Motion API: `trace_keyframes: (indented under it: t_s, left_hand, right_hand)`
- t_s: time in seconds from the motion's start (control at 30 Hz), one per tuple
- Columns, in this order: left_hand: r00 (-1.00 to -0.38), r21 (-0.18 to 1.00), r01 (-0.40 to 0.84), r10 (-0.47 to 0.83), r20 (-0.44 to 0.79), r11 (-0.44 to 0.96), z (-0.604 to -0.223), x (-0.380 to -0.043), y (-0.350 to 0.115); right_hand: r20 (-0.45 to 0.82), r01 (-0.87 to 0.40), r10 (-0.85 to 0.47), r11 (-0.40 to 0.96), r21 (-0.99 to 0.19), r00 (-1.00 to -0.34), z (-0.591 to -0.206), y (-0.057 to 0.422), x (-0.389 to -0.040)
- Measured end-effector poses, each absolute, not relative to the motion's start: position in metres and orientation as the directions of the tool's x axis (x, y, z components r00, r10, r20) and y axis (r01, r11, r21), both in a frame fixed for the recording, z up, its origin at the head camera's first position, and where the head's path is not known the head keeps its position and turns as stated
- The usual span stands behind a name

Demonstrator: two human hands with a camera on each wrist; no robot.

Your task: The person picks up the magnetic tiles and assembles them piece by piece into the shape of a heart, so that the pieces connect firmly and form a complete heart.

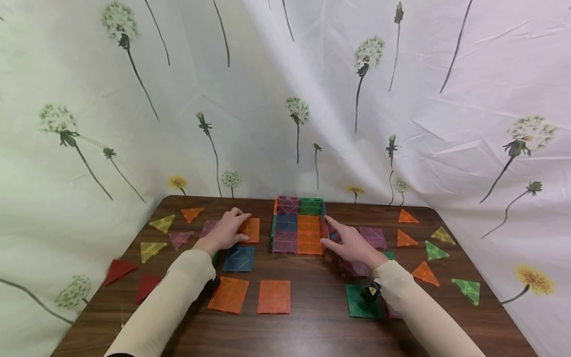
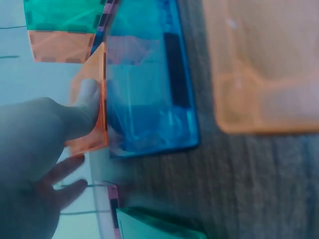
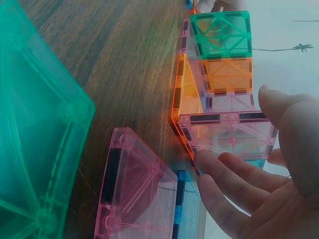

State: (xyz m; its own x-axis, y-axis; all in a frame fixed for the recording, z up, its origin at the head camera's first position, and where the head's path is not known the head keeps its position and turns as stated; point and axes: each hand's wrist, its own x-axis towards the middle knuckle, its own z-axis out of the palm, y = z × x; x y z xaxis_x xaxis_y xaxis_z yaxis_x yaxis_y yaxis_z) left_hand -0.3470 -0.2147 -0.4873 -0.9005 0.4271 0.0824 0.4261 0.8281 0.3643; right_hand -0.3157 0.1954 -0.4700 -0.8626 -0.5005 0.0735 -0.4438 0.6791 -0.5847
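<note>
A low open-topped box (image 1: 285, 242) of see-through magnetic tiles stands at the back middle of the table. Its floor squares are pink, orange and blue. Left of it, my left hand (image 1: 226, 229) pinches an orange square tile (image 1: 251, 230); in the left wrist view the thumb lies across the tile (image 2: 102, 124), with fingers on the far side. My right hand (image 1: 350, 242) is at the box's right side. In the right wrist view its fairly straight fingers touch the pink wall tile (image 3: 232, 134), the thumb beyond its upper edge. A blue square tile (image 1: 239, 259) lies beneath my left wrist.
Orange squares (image 1: 274, 297) lie at the front, and a green square (image 1: 357, 300) is beside the right sleeve. A pink square (image 1: 373, 238) is right of the right hand. Triangle tiles are scattered along both sides, including yellow (image 1: 152, 251) and orange (image 1: 426, 273). Patterned cloth (image 1: 276, 99) hangs behind.
</note>
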Motion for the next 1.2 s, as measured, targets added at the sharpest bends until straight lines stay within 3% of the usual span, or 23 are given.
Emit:
trace_keyframes:
  t_s: [0.47,0.67,1.2]
  left_hand:
    - [-0.850,0.500,0.516,0.339,0.404,0.696,-0.469,-0.336,-0.209]
    - [-0.788,0.507,0.588,0.303,0.536,0.630,-0.441,-0.324,-0.192]
    - [-0.614,0.473,0.787,0.565,0.551,0.395,-0.419,-0.301,-0.101]
  right_hand:
    - [0.082,-0.453,-0.502,0.683,-0.572,-0.861,-0.468,0.198,-0.317]
    - [0.086,-0.454,-0.503,0.678,-0.578,-0.860,-0.467,0.199,-0.317]
    - [0.089,-0.454,-0.517,0.642,-0.618,-0.852,-0.469,0.198,-0.316]
